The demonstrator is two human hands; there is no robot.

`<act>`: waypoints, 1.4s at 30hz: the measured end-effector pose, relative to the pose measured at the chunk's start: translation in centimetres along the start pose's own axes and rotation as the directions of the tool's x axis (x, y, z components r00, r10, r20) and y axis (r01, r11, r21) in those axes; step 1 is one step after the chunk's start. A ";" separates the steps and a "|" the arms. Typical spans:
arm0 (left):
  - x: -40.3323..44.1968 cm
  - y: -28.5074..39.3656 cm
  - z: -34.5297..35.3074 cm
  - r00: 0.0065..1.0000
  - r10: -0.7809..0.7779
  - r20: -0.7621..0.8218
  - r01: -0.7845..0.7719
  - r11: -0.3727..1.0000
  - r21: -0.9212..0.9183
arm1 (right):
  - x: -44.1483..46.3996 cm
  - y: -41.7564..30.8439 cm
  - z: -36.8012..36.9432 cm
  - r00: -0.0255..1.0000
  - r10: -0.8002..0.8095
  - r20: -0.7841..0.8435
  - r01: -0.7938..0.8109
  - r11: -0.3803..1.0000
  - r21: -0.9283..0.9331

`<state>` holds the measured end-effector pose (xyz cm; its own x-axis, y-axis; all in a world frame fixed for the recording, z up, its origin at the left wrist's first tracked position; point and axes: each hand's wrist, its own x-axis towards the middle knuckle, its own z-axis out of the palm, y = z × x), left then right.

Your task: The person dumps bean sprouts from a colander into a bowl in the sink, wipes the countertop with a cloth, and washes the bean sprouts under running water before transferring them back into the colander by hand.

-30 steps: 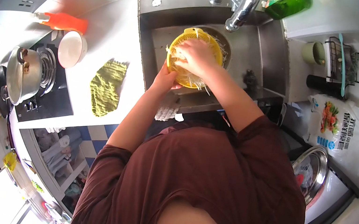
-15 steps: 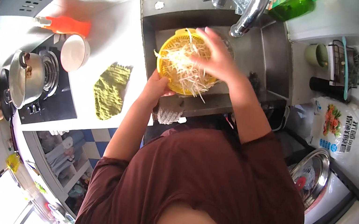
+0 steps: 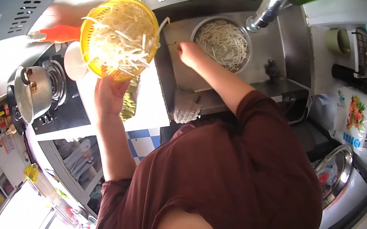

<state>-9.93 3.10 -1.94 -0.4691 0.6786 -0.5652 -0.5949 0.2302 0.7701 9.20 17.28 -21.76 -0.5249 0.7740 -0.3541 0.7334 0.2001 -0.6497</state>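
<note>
Yellow colander (image 3: 86, 39) in left hand (image 3: 111, 94), right hand (image 3: 192, 55) curled, we're seemingly moving sprouts (image 3: 123, 39) past the sink's (image 3: 173, 68) left edge; steadiness matters.

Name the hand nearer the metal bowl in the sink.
Right. The right hand is beside the metal bowl, over the sink; the left hand, farther off, holds the yellow colander.

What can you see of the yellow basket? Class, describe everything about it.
The yellow basket is round, with slotted walls, and looks like plastic. It is heaped with thin, pale sprouts, some poking past its rim. The left hand holds its near edge; the right hand is apart from it. In the view it lies mostly left of the sink, over the white counter. Its underside is hidden.
</note>
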 end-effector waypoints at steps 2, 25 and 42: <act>0.6 0.4 -0.9 1.000 0.001 0.007 -0.001 0.996 -0.085 | 0.6 -2.5 1.3 0.998 0.017 0.057 -0.002 0.968 -0.252; 0.1 -2.5 3.5 0.986 -0.149 0.074 0.149 0.989 0.001 | -5.5 6.8 -7.0 0.977 0.172 -0.129 -0.212 0.866 -0.453; 1.0 -10.7 9.1 0.931 -0.301 0.206 0.288 0.953 0.091 | -9.9 3.7 -12.2 0.936 0.214 0.279 -0.205 -0.311 0.928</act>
<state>1.90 7.63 -8.03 -0.1235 0.7061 -0.6972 -0.6430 0.4783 0.5982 22.42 17.68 -12.40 -0.4548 0.6001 -0.6580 -0.5216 -0.7784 -0.3494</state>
